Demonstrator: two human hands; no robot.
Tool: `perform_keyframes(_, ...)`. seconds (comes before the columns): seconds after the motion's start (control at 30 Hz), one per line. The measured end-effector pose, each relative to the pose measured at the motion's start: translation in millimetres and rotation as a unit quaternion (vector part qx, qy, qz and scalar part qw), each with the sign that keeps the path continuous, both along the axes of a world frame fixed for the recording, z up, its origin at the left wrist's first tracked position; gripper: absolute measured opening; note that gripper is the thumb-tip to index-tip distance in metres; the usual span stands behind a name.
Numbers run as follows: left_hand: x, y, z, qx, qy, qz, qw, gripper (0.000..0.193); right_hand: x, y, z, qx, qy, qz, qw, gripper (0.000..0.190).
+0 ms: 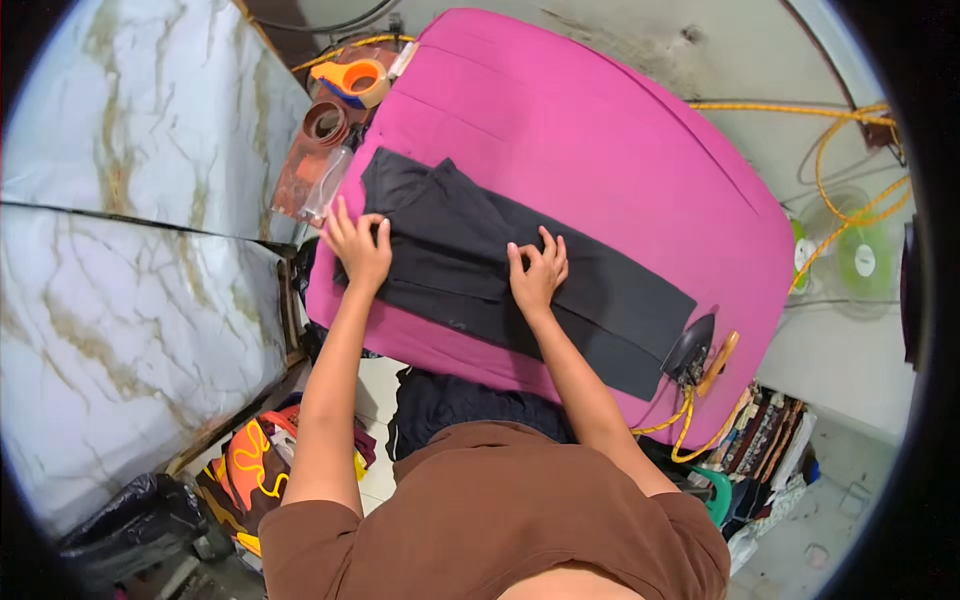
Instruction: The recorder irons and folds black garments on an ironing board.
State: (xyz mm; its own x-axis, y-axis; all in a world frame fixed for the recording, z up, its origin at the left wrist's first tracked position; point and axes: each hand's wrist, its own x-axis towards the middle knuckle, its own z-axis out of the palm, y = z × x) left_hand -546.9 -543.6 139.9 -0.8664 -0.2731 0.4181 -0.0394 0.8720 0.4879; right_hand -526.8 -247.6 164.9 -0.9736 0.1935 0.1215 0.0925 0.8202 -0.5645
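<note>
Folded dark grey trousers (600, 300) lie lengthwise across a pink padded ironing surface (615, 150). Near their wider left end, my left hand (360, 246) pinches the cloth between thumb and forefinger, its other fingers spread. My right hand (540, 271) pinches the fabric around the middle, thumb and forefinger forming a ring. Creases and a raised fold run through the cloth between both hands. At the narrow right end, a clothes iron (688, 351) with a wooden handle (718, 364) rests beside the hem. Its yellow cord (681, 427) loops over the front edge.
A tape dispenser (360, 81) and a brown coiled band (325, 122) sit on a side ledge at the upper left. Marble-patterned boxes (142, 315) flank the left. Folded fabrics (765, 431) are stacked at the right. A yellow rope-like cord (825, 199) hangs beyond.
</note>
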Motion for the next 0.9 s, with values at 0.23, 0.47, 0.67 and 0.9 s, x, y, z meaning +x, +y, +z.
perform_keyframes(0.23,-31.1,20.5,22.1,-0.055,-0.048,-0.03,0.997,0.018,0.6,11.8,-3.1,0.008,0.023,-0.019,1.0,0.029)
perform_keyframes(0.47,-35.6,-14.7,3.6,0.085,0.049,-0.105,0.99,0.02,3.1,4.8,-2.4,-0.011,0.047,-0.004,0.999,0.025)
perform_keyframes(0.67,-5.2,-12.1,-6.2,0.045,-0.009,-0.085,0.995,0.019,9.1,1.2,-5.0,0.015,0.032,-0.017,0.999,0.021)
perform_keyframes(0.9,7.3,-27.3,-0.6,0.05,-0.007,-0.049,0.997,0.021,9.2,-25.1,6.5,0.025,0.097,0.018,0.995,0.017)
